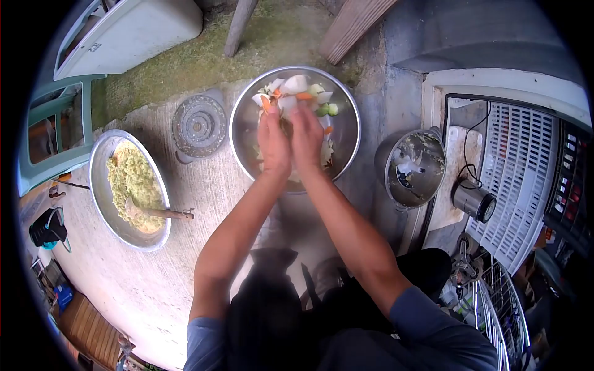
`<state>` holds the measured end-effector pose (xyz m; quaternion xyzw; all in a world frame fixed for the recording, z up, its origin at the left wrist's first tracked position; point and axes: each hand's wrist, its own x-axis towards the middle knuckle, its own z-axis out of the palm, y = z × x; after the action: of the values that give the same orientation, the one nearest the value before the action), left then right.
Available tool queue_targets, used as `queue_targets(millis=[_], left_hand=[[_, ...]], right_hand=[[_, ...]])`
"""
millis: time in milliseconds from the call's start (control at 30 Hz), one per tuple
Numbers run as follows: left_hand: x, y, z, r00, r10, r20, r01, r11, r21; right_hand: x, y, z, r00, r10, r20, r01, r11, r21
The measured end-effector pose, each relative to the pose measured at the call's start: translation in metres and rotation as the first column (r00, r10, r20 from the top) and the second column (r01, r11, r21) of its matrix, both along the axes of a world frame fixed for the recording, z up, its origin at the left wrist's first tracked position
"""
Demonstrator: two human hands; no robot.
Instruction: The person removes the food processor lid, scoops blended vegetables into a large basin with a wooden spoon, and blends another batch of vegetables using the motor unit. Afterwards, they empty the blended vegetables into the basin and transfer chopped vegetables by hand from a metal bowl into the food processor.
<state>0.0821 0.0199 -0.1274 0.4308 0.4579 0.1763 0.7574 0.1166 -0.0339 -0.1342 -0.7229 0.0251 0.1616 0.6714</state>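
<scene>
A person's left hand (275,145) and right hand (307,142) cup side by side over cut vegetables (294,85) inside a steel bowl (349,131); blur leaves it unclear whether either grip closes on pieces. Left of the bowl sits a basin (102,185) of mash (133,173); right of it, a metal pot (430,176). A hasty scoop could fling pieces over the bowl's rim, and lopsided pressure could tip it.
</scene>
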Motion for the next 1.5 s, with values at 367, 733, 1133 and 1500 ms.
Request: queue_targets(millis=[367,733,1133,1500], left_hand=[[-0.043,-0.018,0.060,0.998,-0.014,0.061,0.008,0.995,0.098],[-0.031,-0.058,0.164,0.897,-0.342,0.281,0.243,0.911,0.334],[0.040,-0.185,0.178,0.627,-0.554,0.548,0.578,0.802,0.151],[0.072,-0.173,0.124,0.632,-0.708,0.314,0.687,0.700,0.196]], right_hand=[[-0.038,-0.010,0.055,0.996,-0.003,0.085,-0.005,0.996,0.089],[-0.034,-0.069,0.170,0.905,-0.173,0.388,0.131,0.983,0.132],[0.002,-0.208,0.187,0.770,-0.525,0.362,0.541,0.838,0.065],[0.032,-0.227,0.143,0.817,-0.385,0.429,0.484,0.862,-0.149]])
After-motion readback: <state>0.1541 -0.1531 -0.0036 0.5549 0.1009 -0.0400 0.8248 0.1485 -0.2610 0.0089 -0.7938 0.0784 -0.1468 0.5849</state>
